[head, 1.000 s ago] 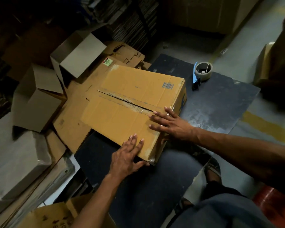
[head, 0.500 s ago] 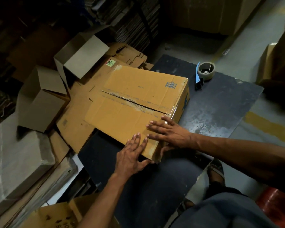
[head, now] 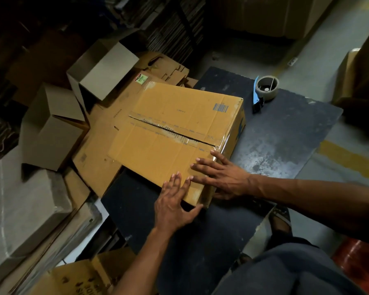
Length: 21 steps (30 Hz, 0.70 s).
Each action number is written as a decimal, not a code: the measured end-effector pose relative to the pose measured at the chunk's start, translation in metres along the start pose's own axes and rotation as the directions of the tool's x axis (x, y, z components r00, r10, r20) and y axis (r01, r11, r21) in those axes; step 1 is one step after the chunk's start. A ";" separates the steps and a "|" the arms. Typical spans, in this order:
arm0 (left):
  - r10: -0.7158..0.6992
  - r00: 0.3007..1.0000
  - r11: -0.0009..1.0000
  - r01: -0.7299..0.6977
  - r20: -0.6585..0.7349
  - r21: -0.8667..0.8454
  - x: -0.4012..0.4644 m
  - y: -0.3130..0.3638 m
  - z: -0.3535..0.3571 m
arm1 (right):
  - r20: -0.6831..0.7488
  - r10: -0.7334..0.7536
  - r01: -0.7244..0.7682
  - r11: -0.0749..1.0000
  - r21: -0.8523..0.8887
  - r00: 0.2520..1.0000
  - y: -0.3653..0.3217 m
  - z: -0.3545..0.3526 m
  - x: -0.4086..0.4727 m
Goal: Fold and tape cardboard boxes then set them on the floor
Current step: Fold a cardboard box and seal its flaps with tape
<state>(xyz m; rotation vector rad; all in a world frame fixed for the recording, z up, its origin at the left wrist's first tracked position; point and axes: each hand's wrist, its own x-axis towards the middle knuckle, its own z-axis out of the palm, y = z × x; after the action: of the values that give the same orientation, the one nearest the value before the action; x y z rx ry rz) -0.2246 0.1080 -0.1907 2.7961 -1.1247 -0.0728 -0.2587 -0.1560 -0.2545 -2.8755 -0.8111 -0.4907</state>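
A brown cardboard box (head: 175,133) lies on a dark board (head: 281,145), its two top flaps closed with a dark slit along the seam. My left hand (head: 175,201) lies flat on the box's near corner, fingers straight, thumb at the near edge. My right hand (head: 219,175) presses flat on the top by the right edge, fingers spread, its thumb down the box's side. A tape dispenser (head: 264,90) with a blue handle stands on the board beyond the box, apart from both hands.
Two open grey-brown boxes (head: 102,69) (head: 51,126) stand at the left on flattened cardboard (head: 94,154). Another printed box (head: 79,279) sits at the bottom left. My knees (head: 285,271) are at the bottom right, with a red object (head: 358,258) beside them.
My right hand has slid toward me along the box top, close to my left hand. The left hand has stayed on the near corner.
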 end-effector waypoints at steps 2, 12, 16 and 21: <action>-0.043 0.999 0.999 0.042 -0.018 -0.031 -0.001 0.005 0.003 | 0.008 0.008 -0.008 1.000 0.010 1.000 -0.002 0.001 -0.001; -0.064 0.994 0.998 0.064 -0.091 0.002 0.003 0.007 0.009 | -0.006 0.127 -0.126 0.991 0.052 0.992 -0.017 0.007 0.001; 0.102 0.980 0.983 -0.074 -0.170 0.166 -0.002 -0.002 0.022 | -0.067 0.205 -0.205 0.979 0.009 0.976 -0.030 0.017 0.003; 0.065 0.985 0.980 -0.033 -0.161 0.195 -0.004 0.008 0.030 | -0.133 0.200 -0.194 0.979 0.058 0.971 -0.027 0.016 0.002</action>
<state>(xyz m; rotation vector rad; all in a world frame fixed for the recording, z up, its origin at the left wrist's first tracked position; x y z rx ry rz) -0.2355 0.1018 -0.2189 2.8695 -1.2182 0.2852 -0.2673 -0.1288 -0.2679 -2.8032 -0.5018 -0.6298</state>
